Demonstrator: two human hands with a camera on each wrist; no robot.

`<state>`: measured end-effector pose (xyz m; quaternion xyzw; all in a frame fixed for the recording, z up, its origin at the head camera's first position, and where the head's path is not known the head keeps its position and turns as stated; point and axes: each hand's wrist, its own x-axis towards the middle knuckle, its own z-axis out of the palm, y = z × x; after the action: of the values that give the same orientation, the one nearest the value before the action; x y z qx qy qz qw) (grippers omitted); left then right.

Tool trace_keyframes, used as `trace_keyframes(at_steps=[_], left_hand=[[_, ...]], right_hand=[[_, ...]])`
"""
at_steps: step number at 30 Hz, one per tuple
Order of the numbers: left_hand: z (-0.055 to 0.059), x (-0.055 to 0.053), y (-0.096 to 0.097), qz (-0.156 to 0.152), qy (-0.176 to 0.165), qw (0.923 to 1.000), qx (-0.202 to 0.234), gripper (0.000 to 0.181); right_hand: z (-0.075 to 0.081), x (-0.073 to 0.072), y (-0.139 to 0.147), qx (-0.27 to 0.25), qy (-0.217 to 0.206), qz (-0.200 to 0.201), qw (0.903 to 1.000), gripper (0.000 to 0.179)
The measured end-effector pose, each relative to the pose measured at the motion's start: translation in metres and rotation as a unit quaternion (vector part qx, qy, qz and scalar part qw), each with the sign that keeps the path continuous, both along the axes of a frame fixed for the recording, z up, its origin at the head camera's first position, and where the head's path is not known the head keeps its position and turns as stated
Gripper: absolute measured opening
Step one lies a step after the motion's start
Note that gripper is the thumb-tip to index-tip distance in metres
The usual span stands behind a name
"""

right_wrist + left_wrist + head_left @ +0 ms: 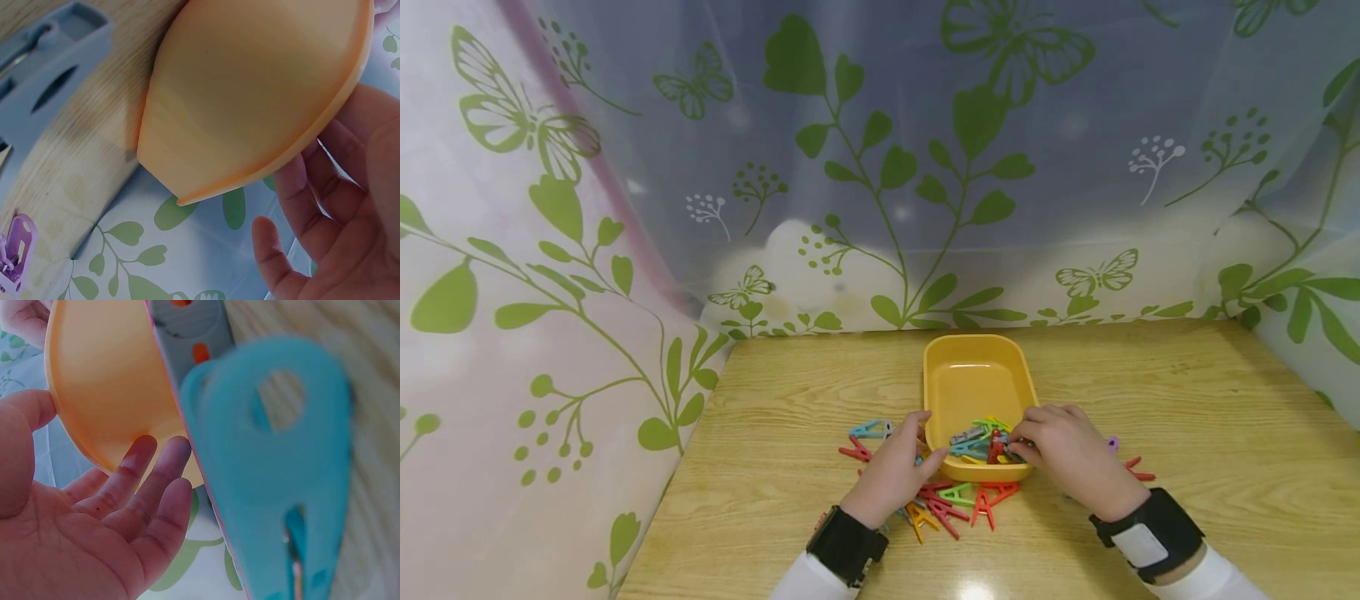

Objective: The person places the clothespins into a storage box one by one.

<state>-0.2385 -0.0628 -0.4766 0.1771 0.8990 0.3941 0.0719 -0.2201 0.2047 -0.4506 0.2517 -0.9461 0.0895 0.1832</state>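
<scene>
A yellow plastic box (pixel 977 392) stands on the table with several coloured clothespins (pixel 973 448) heaped at its near end. My left hand (pixel 895 467) is at the box's left side, its thumb at the rim and its loosely extended fingers against the outer wall in the left wrist view. Over the right rim reaches my right hand (pixel 1067 450), thumb and index finger pinching a greyish clothespin (pixel 1011 448) among the others. In the right wrist view the box wall hides those fingertips, while the other fingers (pixel 272 250) bend loosely outside.
More clothespins (pixel 943 507) lie scattered in front of the box, with a turquoise one (pixel 275 462) close to the left wrist. Red (pixel 1138 471) and purple (pixel 17 253) clothespins lie to the right. Patterned curtain (pixel 880 167) borders the wooden table (pixel 805 379).
</scene>
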Motion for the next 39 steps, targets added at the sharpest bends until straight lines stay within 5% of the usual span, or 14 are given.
trace_keyframes(at_steps=[10,17,29,39], left_hand=[[0.001,0.001,0.0,0.002,0.002,1.0,-0.003,0.063],[0.001,0.001,0.001,0.007,0.004,0.9999,-0.008,0.062],[0.002,0.001,0.001,0.004,0.004,0.9999,-0.008,0.063],[0.003,0.002,0.002,0.008,0.001,0.9999,-0.01,0.063]], right_hand=[[0.009,-0.002,0.007,-0.004,0.041,0.001,0.9991,0.012],[0.019,-0.006,0.029,-0.026,0.068,-0.04,0.9966,0.012],[0.023,-0.01,0.075,0.027,-0.104,-0.145,0.9836,0.009],[0.017,-0.016,0.09,0.037,-0.211,-0.121,0.9692,0.01]])
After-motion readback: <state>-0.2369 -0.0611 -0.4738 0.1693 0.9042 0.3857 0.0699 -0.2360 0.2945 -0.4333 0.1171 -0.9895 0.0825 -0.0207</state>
